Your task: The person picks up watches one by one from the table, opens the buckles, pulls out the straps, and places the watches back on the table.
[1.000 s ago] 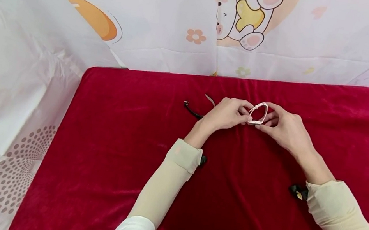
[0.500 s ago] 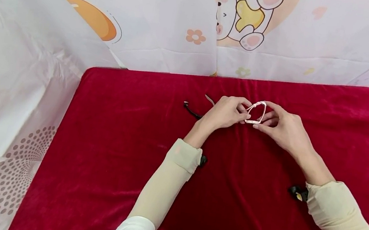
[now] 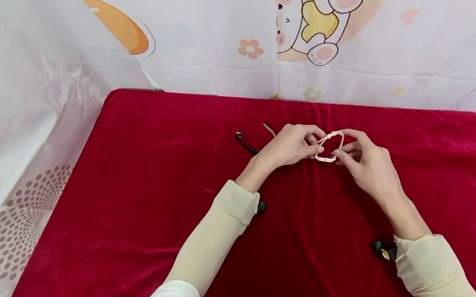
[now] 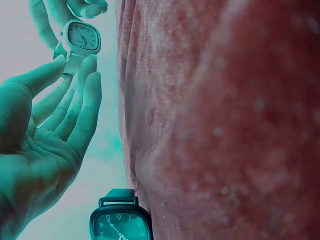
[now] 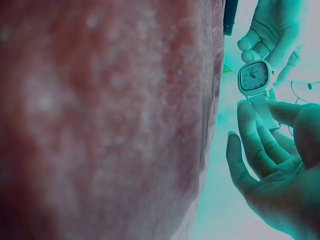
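Head camera looking forward and down from above over the red tabletop point(image 3: 141, 216), both wrist cameras sitting low and very close, cloth filling most of their frames, each facing the pink watch point(image 4: 82, 37) from opposite sides, all three sharing it.

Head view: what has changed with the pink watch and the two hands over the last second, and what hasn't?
The right hand has drawn in slightly toward the left hand, and the pink watch pinched between them has narrowed from a rounded loop to a tighter one. Nothing was let go or newly taken. Both hands keep their grip, and the black watch still lies on the red cloth left of the hands.
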Available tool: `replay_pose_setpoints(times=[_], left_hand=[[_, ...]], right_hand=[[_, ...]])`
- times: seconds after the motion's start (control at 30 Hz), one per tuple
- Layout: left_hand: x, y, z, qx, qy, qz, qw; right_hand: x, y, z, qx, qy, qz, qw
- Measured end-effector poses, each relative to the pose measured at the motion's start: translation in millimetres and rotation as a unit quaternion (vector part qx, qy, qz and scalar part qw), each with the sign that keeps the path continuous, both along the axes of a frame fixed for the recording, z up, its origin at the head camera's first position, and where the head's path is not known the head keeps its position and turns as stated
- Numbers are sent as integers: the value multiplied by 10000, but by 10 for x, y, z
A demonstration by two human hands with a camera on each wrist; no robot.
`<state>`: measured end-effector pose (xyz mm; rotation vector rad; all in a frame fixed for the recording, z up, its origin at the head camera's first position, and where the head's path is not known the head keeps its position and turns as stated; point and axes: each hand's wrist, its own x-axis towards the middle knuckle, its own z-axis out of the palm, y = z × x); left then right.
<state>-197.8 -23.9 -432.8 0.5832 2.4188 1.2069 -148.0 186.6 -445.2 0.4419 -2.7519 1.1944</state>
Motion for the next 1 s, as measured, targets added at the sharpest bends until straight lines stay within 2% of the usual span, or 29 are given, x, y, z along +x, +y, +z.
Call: replay_pose_setpoints(times=[0.2,0.43,0.67,1.0], left_hand=[[6,-15,2,-68,236,-98,9997],[4,-45,-8,-103,427,-188,9989],[6,-60,-8,33,700,-171,9974],[-37,-99,15,-196,1027,-100,9945]], right_hand=[[25,6,12,48,-138,-131,9998],[11,-27,25,-261,-253,-195,9991],[-3,-49,21,-391,-124,-127,9991],[-47,-81,40,-665,144,-254,9974]])
